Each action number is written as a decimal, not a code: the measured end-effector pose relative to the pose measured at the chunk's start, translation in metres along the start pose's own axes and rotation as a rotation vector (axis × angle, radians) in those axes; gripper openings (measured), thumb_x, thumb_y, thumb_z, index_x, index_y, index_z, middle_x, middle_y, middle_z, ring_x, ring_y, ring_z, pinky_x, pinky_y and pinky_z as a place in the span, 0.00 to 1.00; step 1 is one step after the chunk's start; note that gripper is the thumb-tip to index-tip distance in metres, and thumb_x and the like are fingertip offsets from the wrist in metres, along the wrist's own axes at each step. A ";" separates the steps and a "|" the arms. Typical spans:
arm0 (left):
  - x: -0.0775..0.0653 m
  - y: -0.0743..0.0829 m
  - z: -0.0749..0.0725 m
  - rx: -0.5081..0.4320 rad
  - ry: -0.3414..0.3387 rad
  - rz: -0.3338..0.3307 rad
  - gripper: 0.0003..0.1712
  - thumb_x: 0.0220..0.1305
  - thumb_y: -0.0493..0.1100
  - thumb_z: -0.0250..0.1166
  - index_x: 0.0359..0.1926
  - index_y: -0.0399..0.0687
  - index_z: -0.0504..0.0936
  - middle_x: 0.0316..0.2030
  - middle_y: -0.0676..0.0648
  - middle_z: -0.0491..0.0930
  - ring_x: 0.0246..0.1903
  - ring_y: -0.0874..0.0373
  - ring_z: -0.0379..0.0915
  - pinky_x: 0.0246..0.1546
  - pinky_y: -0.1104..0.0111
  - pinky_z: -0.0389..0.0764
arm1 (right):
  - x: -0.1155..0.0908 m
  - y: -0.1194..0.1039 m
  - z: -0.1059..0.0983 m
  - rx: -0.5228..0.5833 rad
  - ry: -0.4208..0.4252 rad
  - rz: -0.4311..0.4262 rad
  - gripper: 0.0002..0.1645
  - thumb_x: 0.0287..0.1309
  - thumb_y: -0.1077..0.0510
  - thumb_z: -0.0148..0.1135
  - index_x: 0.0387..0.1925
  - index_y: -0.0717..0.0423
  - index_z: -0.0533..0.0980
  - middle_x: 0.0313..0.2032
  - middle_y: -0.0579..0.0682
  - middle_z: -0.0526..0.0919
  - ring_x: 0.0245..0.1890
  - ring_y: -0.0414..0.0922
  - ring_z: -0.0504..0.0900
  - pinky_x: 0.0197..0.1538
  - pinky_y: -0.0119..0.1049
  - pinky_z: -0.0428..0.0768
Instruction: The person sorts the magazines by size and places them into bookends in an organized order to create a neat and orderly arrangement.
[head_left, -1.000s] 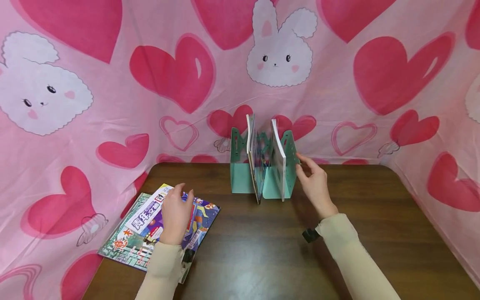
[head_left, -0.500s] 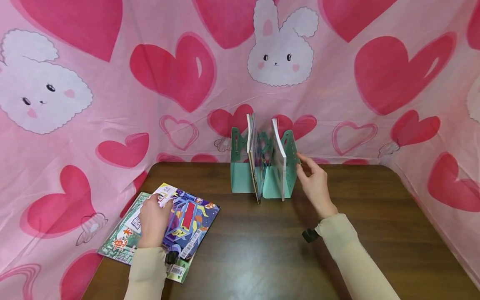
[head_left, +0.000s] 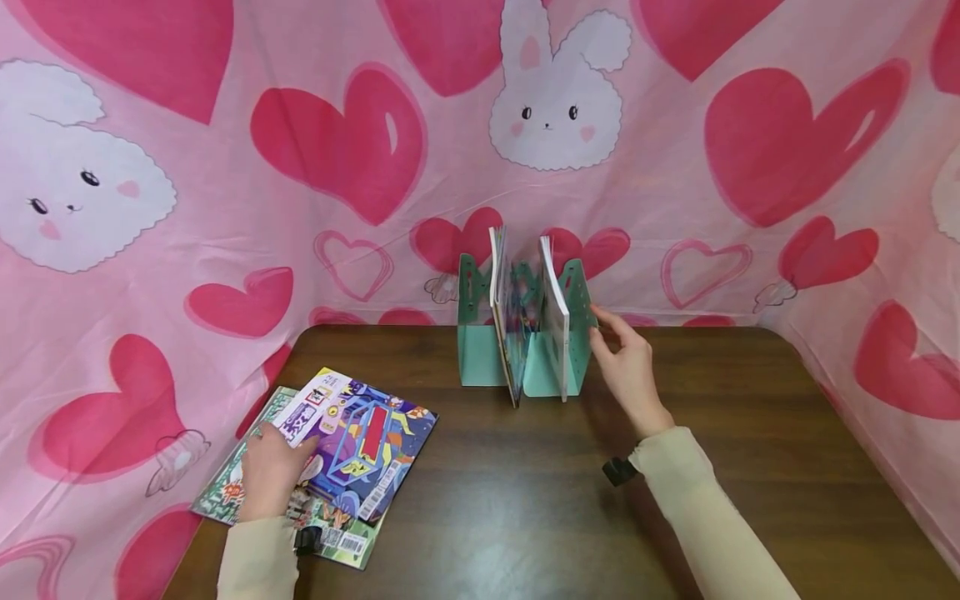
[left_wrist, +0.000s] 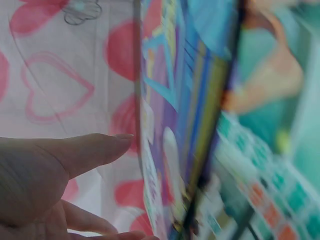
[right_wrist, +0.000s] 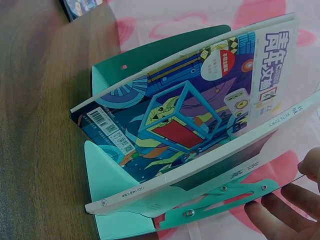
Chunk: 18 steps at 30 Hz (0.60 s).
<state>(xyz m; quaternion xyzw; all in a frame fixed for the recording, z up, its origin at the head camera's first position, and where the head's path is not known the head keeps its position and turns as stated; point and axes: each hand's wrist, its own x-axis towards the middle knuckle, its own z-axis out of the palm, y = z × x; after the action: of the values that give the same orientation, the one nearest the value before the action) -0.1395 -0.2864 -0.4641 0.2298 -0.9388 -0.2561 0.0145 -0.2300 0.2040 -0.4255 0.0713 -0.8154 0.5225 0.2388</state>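
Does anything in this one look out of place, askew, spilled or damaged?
Only mildly: at the left, the purple magazine overlaps the green magazine without their edges lining up, so that pair looks untidy beside the standing magazines in the teal rack. No spill or damage shows.

Right hand (right_wrist: 300, 214) on green rack (right_wrist: 103, 172) (magazines (right_wrist: 175, 120) inside)
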 end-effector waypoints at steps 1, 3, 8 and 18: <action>0.001 -0.003 0.000 -0.002 -0.004 -0.010 0.51 0.65 0.46 0.68 0.66 0.08 0.51 0.54 0.11 0.60 0.55 0.16 0.62 0.61 0.30 0.67 | 0.000 0.000 0.000 0.000 0.003 -0.001 0.23 0.71 0.64 0.62 0.66 0.56 0.79 0.62 0.58 0.83 0.52 0.56 0.85 0.50 0.14 0.75; 0.003 -0.008 -0.001 -0.005 0.007 -0.006 0.50 0.65 0.46 0.68 0.64 0.06 0.52 0.53 0.11 0.61 0.54 0.17 0.63 0.60 0.31 0.68 | 0.001 0.000 0.000 -0.002 0.009 -0.004 0.23 0.71 0.64 0.62 0.66 0.56 0.79 0.62 0.58 0.83 0.51 0.56 0.85 0.49 0.14 0.75; 0.005 -0.019 -0.006 -0.041 0.014 -0.020 0.47 0.65 0.48 0.69 0.59 0.05 0.58 0.47 0.16 0.66 0.48 0.23 0.67 0.55 0.33 0.73 | 0.003 -0.001 0.000 -0.005 0.016 -0.013 0.23 0.71 0.64 0.62 0.65 0.57 0.79 0.61 0.58 0.83 0.51 0.55 0.86 0.49 0.13 0.75; 0.009 -0.031 -0.010 0.062 -0.118 -0.072 0.50 0.59 0.57 0.75 0.52 0.08 0.67 0.39 0.22 0.71 0.37 0.35 0.72 0.39 0.49 0.80 | 0.000 -0.001 0.002 -0.003 0.009 0.001 0.23 0.71 0.64 0.62 0.65 0.56 0.80 0.62 0.57 0.83 0.51 0.54 0.85 0.50 0.13 0.75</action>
<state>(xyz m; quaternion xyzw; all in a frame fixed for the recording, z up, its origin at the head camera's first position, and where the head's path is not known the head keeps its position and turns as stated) -0.1332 -0.3185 -0.4714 0.2482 -0.9366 -0.2405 -0.0571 -0.2299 0.2024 -0.4257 0.0684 -0.8152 0.5216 0.2422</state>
